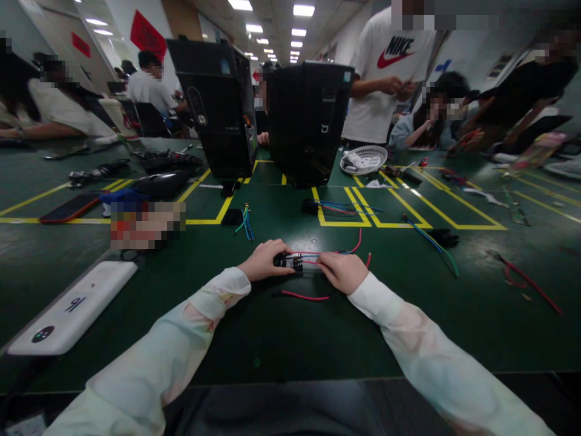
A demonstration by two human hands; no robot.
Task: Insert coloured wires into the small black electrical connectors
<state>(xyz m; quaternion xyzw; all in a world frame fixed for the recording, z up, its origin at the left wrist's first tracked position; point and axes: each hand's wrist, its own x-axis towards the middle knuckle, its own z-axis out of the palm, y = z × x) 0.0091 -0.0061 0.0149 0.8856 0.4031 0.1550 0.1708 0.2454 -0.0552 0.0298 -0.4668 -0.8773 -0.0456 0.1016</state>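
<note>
Fingers and thumb of my left hand (265,260) are closed round a small black connector block (296,263) with metal terminals on its right side; its exact kind is hard to make out. Red and blue wires (310,256) run from the block toward the right. My right hand (344,269) pinches these wires between thumb and fingers, just right of the block. Red wire ends stick out beyond that hand. A loose red wire (305,296) with a dark tip lies on the table below both hands.
Black parts with coloured wires (246,221) lie beyond my hands, with more wires (434,245) to the right. Two black computer cases (311,124) stand behind. A white power bank-like device (75,307) is at left, a white basket (364,160) farther back. Other people surround the green table (254,357).
</note>
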